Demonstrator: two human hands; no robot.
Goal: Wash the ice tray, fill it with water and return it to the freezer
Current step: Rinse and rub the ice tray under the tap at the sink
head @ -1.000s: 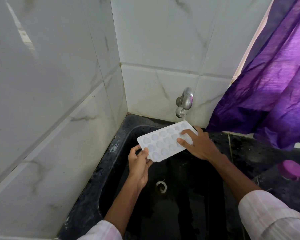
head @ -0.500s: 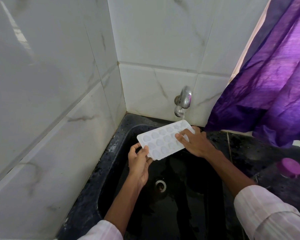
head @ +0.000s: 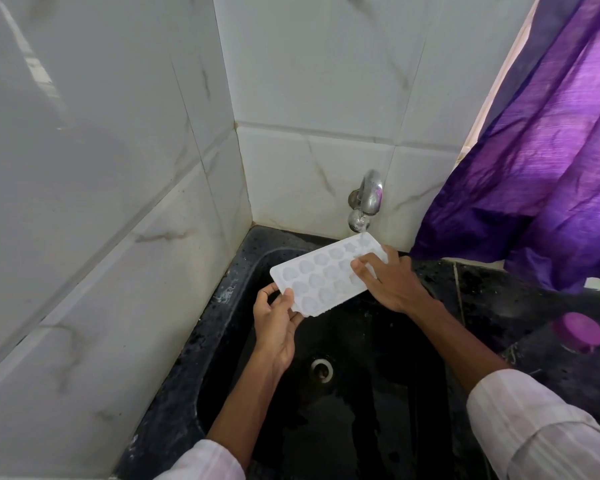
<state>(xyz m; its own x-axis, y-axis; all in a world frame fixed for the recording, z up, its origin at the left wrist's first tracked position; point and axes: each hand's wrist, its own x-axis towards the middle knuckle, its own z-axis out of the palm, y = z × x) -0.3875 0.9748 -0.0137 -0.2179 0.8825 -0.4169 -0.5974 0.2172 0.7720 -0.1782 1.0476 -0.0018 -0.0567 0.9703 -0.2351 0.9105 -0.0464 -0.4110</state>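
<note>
1. Over the black sink (head: 222, 341), in the corner of two white tiled walls (head: 101, 202), a person holds a white tray (head: 321, 277) in both hands.
2. The tray is in the air above the basin, cells facing up. It runs slantwise from near left to far right, and its far right corner sits just under the tap (head: 368, 199).
3. A thin stream of water seems to fall from the spout onto that corner, though it is faint.
4. The left hand (head: 276, 323) pinches the near left corner. Its thumb lies on top by the edge and its fingers are curled underneath.
5. The right hand (head: 392, 282) grips the right end. Its thumb is laid across the cells there and its fingers wrap round the end, with their tips out of sight.
6. Both forearms reach up from the bottom of the view, and pale sleeves (head: 534, 427) are pushed back from the wrists.
7. The drain (head: 322, 370) shows in the wet floor of the basin, below the tray and between the arms.
8. A purple curtain (head: 534, 168) hangs at the right and reaches down to the dark counter (head: 482, 289) beside the sink.
9. A purple cap (head: 579, 332) stands on something dark at the right edge, well apart from the tray. What it closes cannot be made out.
</note>
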